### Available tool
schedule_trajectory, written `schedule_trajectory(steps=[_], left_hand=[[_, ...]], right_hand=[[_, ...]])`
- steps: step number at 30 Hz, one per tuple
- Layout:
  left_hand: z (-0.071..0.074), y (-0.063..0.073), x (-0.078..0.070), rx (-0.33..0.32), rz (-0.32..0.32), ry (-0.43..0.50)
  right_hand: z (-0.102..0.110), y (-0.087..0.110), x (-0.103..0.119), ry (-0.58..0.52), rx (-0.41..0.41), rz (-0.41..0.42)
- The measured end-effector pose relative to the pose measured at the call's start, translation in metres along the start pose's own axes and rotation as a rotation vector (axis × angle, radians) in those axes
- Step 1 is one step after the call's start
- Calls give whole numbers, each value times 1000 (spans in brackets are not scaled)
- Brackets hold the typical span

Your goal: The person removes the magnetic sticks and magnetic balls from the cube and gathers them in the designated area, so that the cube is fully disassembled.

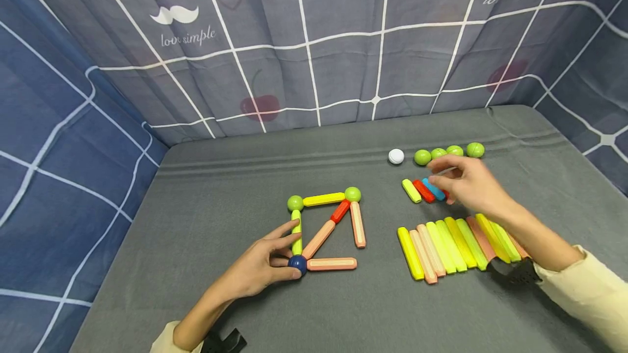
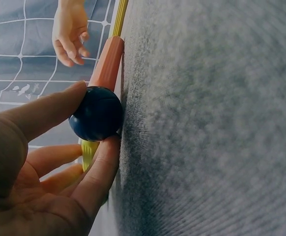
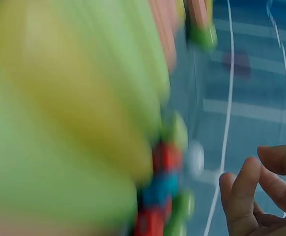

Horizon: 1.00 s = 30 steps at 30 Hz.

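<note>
My left hand [image 1: 257, 266] pinches a dark blue ball [image 2: 96, 114] between thumb and fingers at the near left corner of a flat frame of sticks and balls. From that ball run a yellow-green stick [image 1: 296, 233], a pink stick [image 1: 320, 238] going diagonally to a short red stick [image 1: 340, 211], and another pink stick [image 1: 332, 264]. Green balls sit at the two far corners, joined by a yellow stick [image 1: 324, 199]. Above the short sticks and near the green balls [image 1: 423, 157] hovers my right hand [image 1: 468, 184], fingers loosely bent with nothing between them.
A white ball [image 1: 396, 156] lies left of the row of green balls. Short sticks, including a blue one [image 1: 434, 189], lie below that row. Nearer me, a row of long sticks [image 1: 451, 247] lies under my right forearm. A grey curtain [image 1: 343, 70] rises behind the table.
</note>
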<state>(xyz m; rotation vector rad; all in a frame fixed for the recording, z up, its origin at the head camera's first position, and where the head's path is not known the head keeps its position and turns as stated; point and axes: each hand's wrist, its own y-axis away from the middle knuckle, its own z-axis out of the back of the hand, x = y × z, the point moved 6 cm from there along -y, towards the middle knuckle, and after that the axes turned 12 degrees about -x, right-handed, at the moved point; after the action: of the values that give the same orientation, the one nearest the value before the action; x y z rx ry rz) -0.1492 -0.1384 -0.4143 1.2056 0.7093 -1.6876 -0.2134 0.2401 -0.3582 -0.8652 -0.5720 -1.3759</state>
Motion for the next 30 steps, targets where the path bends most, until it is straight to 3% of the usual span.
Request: schedule_trajectory(steps=[7, 13, 19, 30], left_hand=[[0, 0, 0, 6, 5, 17], [0, 0, 1, 4, 6, 20], [1, 0, 1, 7, 1, 23], [0, 0, 1, 16, -11, 23]], right_hand=[[-66, 29, 34, -160, 180, 7], [-104, 39, 47, -162, 255, 6], [-125, 42, 52, -93, 269, 44], [-138, 32, 49, -82, 318, -7]])
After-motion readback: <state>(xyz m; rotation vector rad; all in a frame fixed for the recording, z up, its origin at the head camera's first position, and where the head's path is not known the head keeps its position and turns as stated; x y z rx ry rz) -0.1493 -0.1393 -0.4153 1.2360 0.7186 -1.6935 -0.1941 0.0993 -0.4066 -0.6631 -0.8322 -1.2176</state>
